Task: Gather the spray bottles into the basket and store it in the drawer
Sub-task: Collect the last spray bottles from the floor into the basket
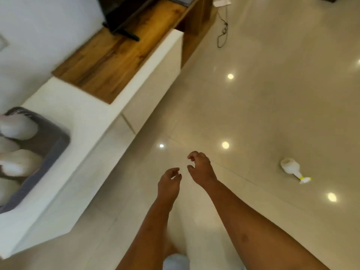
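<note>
Head view: your left hand (169, 183) and right hand (200, 168) hang over the floor (253, 104), close together, fingers loosely curled, both empty. One spray bottle (292, 169) lies on its side on the tiles, well right of your hands. The grey basket (48, 152) sits on the white cabinet (93, 117), far left, holding blurred white shapes, probably bottles.
</note>
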Tool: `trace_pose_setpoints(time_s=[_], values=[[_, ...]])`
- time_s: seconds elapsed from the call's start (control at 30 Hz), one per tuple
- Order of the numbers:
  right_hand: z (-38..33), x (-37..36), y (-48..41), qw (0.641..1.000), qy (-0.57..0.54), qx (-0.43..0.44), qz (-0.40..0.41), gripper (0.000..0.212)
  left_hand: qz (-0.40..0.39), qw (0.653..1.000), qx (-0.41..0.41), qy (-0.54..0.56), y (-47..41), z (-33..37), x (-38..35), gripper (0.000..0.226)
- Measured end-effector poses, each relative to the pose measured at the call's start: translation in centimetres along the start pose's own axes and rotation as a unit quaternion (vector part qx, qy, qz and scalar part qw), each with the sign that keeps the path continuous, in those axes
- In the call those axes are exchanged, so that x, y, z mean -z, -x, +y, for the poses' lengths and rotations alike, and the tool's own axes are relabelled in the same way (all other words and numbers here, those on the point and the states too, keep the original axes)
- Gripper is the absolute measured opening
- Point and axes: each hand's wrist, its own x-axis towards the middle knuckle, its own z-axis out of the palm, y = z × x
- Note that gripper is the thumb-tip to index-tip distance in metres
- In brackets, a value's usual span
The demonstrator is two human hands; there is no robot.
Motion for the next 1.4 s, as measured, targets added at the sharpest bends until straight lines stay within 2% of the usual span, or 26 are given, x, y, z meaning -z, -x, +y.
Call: trace_pose_setpoints(time_s=[0.2,0.37,0.47,0.6,0.73,0.9,1.1,1.4], values=[[14.2,8.4,1.8,0.995,-0.044,-0.079,0.03,0.028,-0.07,0.995,0.007,-0.063,1.4,1.0,-15.1,0.032],[27.7,16.3,4.3,0.989,-0.075,-0.126,0.021,0.029,-0.117,0.987,0.034,-0.101,3.7,1.4,-30.9,0.032],[35.6,21.9,5.8,0.988,-0.061,-0.144,0.005,0.031,-0.159,0.974,0.022,-0.158,5.4,1.8,-39.7,0.032],[43.5,28.5,5.7,0.979,-0.06,-0.192,0.021,0.032,-0.183,0.961,-0.002,-0.207,6.3,3.0,-48.3,0.03],[49.2,32.2,4.5,0.968,-0.082,-0.234,0.037,0.032,-0.198,0.947,-0.035,-0.248,5.4,4.2,-53.8,0.029],[55.5,32.3,2.1,0.956,-0.077,-0.28,0.03,0.035,-0.211,0.911,-0.065,-0.347,0.8,3.2,-57.7,0.033],[63.2,28.9,-3.9,0.94,-0.078,-0.331,0.008,0.042,-0.223,0.885,-0.066,-0.404,-7.0,0.9,-62.6,0.033],[73.0,22.1,-15.1,0.935,0.022,-0.355,0.013,0.048,-0.266,0.818,-0.102,-0.5,-20.5,-2.3,-68.5,0.038]])
